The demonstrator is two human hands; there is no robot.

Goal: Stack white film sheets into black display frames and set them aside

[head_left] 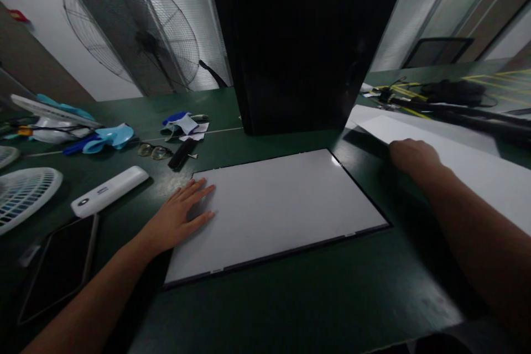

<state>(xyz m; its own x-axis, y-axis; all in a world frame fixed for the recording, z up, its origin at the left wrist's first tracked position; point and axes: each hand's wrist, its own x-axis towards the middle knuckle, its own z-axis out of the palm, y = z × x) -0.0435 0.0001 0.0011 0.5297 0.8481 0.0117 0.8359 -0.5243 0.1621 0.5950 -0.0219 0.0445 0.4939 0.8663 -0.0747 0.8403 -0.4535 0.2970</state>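
Note:
A flat white panel with a thin black frame [282, 204] lies on the green table in front of me. My left hand [180, 215] rests flat on its left edge, fingers stretched out. My right hand [412, 156] sits to the right of the panel with its fingers curled down at the edge of a large white sheet [456, 160]; whether it grips the sheet is hidden. A big black panel [302, 44] stands upright just behind the white panel.
On the left lie a white bar-shaped device [108, 190], a dark tablet [58, 268], a small white fan [20, 196], glasses [154, 150], blue gloves [108, 138] and a black marker-like object [181, 154]. A standing fan [133, 38] is behind. Cables and black gear [452, 94] at far right.

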